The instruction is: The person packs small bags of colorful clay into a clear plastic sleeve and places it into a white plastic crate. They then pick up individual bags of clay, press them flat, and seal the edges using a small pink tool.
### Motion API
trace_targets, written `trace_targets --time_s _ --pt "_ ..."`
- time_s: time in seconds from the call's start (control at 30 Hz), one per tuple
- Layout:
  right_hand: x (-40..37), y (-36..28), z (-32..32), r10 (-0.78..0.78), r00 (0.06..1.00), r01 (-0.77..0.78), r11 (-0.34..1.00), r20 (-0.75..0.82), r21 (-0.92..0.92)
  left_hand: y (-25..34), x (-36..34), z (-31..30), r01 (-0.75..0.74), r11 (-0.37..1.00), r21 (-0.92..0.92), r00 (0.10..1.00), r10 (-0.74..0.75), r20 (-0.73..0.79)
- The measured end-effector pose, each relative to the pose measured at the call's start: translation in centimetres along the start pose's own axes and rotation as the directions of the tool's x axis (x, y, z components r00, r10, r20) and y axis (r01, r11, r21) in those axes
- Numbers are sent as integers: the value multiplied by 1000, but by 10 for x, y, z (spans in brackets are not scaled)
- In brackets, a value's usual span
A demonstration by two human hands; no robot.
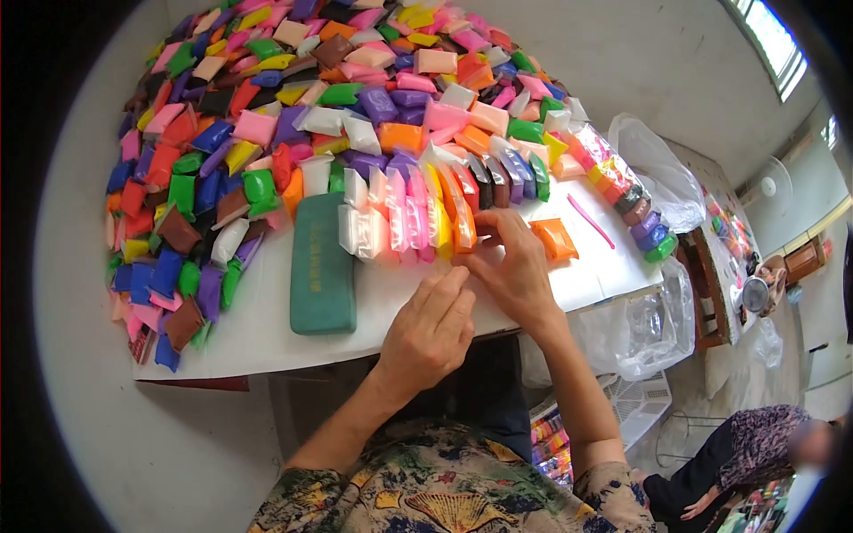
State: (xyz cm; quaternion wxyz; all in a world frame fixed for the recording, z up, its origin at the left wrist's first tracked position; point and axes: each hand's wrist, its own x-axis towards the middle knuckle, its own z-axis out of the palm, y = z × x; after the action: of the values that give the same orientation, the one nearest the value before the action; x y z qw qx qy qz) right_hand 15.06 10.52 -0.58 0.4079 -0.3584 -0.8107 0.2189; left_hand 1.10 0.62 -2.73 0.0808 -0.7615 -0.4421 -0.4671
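My right hand [513, 271] curls against the near end of an orange clay-like packet [464, 229], its thumb and fingers closed on the packet's side. Close beside it, my left hand [431, 327] is closed in a pinch, fingertips near the right thumb; whatever it holds is hidden. The orange packet stands in a row of clear-wrapped packets, with white, pink and yellow packets [437, 213] to its left. Dark, brown and blue packets [498, 180] continue the row behind my right hand. A single orange packet [555, 240] lies to the right.
A green case [322, 266] lies left of the row. Behind spreads a big heap of coloured packets [378, 105]. At right are a pink stick [591, 221], a bagged stack of packets [635, 209] and clear plastic bags [649, 320]. Another person [737, 453] is at lower right.
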Motion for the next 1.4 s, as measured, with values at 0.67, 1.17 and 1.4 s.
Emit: trace_targets --time_s 0.67,1.17,1.4 --pt "-2 -4 5 -106 992 90 975 -68 -202 5 -2 -7 8 999 -48 999 -6 42" --pt "-33 -8 0 -11 995 -5 989 -103 -151 -75 51 -196 490 740 -461 766 -618 -177" --pt "-36 -8 -1 -42 993 24 987 -108 -160 -153 88 -196 629 660 -410 671 -728 -142"
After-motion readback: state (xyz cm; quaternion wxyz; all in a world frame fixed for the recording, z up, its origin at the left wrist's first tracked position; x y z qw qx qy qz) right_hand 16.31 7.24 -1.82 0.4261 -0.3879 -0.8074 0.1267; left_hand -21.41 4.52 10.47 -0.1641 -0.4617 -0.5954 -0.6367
